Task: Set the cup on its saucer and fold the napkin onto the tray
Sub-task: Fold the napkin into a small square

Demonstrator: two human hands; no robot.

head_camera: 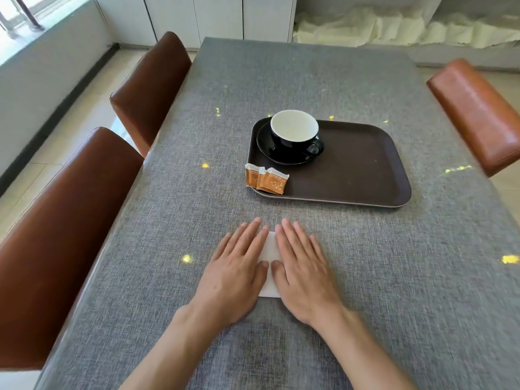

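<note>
1. head view: the cup [294, 130] is seen set on its saucer [264, 144], on the tray [365, 175]; that part is judged done.
2. the napkin [270, 263] lies on the table [309, 80], near the tray, pressed flat under the left hand [235, 273] and right hand [305, 273]; nothing is gripped, fingers are spread.
3. left: folding finished, napkin moved onto the tray.

Glossy black cup [294, 136]; matt, perhaps plastic tray [351, 175]; coarse-woven grey tablecloth [394, 263]
</note>
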